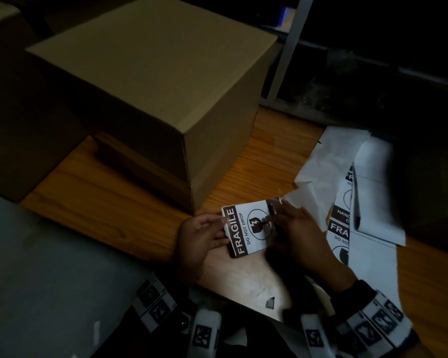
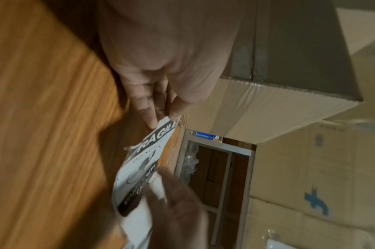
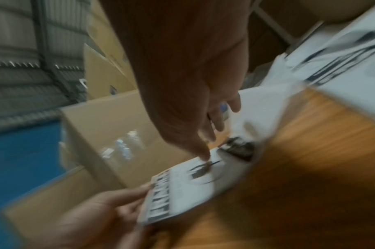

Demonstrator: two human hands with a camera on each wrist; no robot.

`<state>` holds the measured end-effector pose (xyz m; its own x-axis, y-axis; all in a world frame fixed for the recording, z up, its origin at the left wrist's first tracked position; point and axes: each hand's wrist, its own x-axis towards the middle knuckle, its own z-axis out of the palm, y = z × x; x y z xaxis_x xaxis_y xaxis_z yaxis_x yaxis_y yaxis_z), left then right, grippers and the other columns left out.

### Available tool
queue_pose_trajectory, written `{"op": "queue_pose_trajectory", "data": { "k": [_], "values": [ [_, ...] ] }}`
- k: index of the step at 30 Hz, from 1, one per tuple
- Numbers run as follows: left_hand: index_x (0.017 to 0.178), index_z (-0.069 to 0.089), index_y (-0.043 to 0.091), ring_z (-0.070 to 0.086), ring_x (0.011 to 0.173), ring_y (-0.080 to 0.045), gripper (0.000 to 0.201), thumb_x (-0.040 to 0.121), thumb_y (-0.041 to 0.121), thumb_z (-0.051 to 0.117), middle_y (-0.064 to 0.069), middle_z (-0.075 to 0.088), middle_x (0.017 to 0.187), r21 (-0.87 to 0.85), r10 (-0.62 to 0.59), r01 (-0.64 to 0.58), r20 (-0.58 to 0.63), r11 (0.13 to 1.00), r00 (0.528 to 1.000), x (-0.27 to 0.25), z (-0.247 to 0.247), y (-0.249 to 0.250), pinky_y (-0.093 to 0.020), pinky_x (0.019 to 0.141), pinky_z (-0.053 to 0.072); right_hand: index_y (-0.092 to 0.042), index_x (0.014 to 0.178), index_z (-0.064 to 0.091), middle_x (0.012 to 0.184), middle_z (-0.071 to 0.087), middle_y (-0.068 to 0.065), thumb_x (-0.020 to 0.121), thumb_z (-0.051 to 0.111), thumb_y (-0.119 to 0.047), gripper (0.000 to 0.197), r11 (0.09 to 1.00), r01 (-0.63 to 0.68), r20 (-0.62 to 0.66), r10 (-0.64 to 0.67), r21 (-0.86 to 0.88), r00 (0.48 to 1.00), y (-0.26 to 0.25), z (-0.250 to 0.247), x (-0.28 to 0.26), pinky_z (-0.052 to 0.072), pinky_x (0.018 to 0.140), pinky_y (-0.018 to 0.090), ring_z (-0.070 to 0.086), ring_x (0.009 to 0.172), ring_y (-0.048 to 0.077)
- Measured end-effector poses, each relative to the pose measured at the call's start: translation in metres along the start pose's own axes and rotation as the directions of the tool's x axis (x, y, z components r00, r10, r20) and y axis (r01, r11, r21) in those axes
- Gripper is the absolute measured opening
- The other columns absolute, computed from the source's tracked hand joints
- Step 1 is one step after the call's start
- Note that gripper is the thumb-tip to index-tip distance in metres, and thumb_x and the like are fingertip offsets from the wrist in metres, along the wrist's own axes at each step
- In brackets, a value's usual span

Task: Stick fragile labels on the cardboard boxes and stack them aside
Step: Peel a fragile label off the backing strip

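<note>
A white and dark FRAGILE label (image 1: 246, 228) is held just above the wooden table (image 1: 101, 202), in front of a plain closed cardboard box (image 1: 150, 81). My left hand (image 1: 221, 228) pinches the label's left edge; the left wrist view shows thumb and fingers (image 2: 160, 118) pinching the corner of the label (image 2: 143, 161). My right hand (image 1: 277, 215) is at the right end, where the label curls up from its white backing. In the right wrist view its index fingertip (image 3: 203, 156) rests on the label's face (image 3: 188, 188), with the other fingers loosely straight. The box's top bears no label.
A strip of further fragile labels and loose white backing paper (image 1: 347, 220) lies at the right, with a dark pen (image 1: 356, 200) on it. More cardboard boxes (image 1: 11, 99) stand at the left. A grey surface (image 1: 49, 267) lies at lower left and a metal shelf frame (image 1: 287, 47) behind.
</note>
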<state>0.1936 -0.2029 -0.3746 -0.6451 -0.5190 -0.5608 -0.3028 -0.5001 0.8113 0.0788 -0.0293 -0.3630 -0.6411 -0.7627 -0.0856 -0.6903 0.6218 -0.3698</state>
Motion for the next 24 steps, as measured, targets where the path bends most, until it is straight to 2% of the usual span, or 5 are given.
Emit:
{"op": "queue_pose_trajectory", "data": {
  "k": [2,4,7,14,24],
  "values": [
    [0.085,0.067,0.003,0.066,0.061,-0.017,0.005,0.089,0.005,0.065,-0.010,0.072,0.073,-0.032,-0.014,0.014,0.011,0.999,1.000,-0.001,0.001,0.001,-0.023,0.053,0.052,-0.013,0.107,0.074,0.123,0.067,0.007,0.075,0.077,-0.009,0.033,0.996,0.003,-0.151,0.010,0.090,0.988,-0.012,-0.002,0.002,0.050,0.093,0.040,0.063,0.111,0.027],
    [0.085,0.067,0.003,0.062,0.058,-0.014,0.005,0.089,0.005,0.064,-0.009,0.071,0.071,-0.095,-0.033,0.038,0.050,0.995,0.998,-0.003,0.003,0.004,-0.021,0.052,0.050,-0.013,0.098,0.076,0.097,0.071,-0.002,0.081,0.074,-0.004,0.018,0.958,0.014,-0.267,0.066,0.286,0.961,-0.032,-0.007,0.005,0.052,0.075,0.024,0.067,0.086,0.012],
    [0.084,0.067,0.002,0.063,0.062,-0.014,0.009,0.090,0.002,0.060,-0.008,0.070,0.072,-0.218,-0.049,0.078,0.134,0.973,0.990,-0.006,0.007,0.009,-0.020,0.053,0.051,-0.017,0.095,0.077,0.082,0.067,-0.019,0.088,0.070,-0.010,0.012,0.854,-0.065,-0.174,0.179,0.516,0.968,-0.051,-0.007,0.012,0.046,0.070,0.006,0.065,0.080,-0.004],
    [0.086,0.066,-0.001,0.066,0.064,-0.013,0.010,0.090,0.000,0.056,-0.009,0.071,0.076,-0.339,-0.054,0.110,0.171,0.934,0.984,-0.008,0.013,0.015,-0.021,0.052,0.053,-0.021,0.090,0.078,0.086,0.073,-0.009,0.085,0.074,-0.014,0.009,0.770,-0.056,-0.170,0.211,0.636,0.963,-0.059,-0.008,0.012,0.053,0.074,0.016,0.068,0.081,0.001],
    [0.084,0.066,-0.004,0.067,0.064,-0.014,0.014,0.090,-0.005,0.053,-0.010,0.071,0.074,-0.354,-0.025,0.087,0.175,0.931,0.984,-0.009,0.019,0.020,-0.022,0.055,0.055,-0.019,0.093,0.078,0.089,0.069,-0.014,0.082,0.077,-0.013,0.012,0.845,0.013,-0.233,0.133,0.535,0.963,-0.056,-0.016,0.011,0.053,0.074,0.016,0.064,0.087,0.001]
  ]
}}
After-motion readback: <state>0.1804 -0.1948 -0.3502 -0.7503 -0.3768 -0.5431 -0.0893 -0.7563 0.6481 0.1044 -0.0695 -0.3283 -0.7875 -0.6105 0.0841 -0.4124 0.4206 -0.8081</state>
